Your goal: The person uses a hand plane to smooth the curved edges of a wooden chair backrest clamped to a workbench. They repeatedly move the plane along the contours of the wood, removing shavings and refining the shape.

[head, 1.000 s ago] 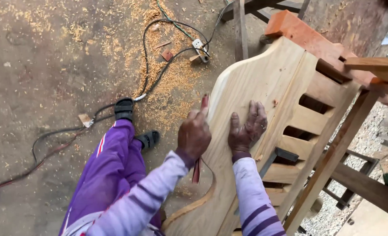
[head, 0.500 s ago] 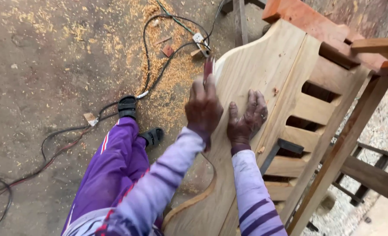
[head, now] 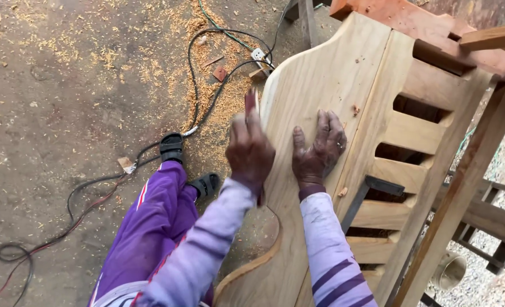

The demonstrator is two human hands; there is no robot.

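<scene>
Two hands meet a pale wooden panel (head: pixel 320 85) with a curved edge, which fills the centre and right of the frame and leans up toward the upper right. The left hand (head: pixel 250 149), at centre frame, is raised at the panel's left edge, back toward the camera, its fingers curled together around a small reddish piece (head: pixel 250 101) that pokes up above the fingertips; what the piece is cannot be told. The right hand (head: pixel 318 152), just to its right, lies flat on the panel with palm down and fingers spread apart and pointing toward the top of the frame, clamped on nothing. Both forearms, in pale striped sleeves, rise from the bottom edge. Right of the panel are horizontal wooden slats (head: pixel 420 133) with gaps between them. In the lower left a purple-trousered leg (head: pixel 153 227) ends in black sandals (head: pixel 171 146). Black cables (head: pixel 207 68) curl over the sawdust-strewn ground (head: pixel 65 85) in the upper left.
</scene>
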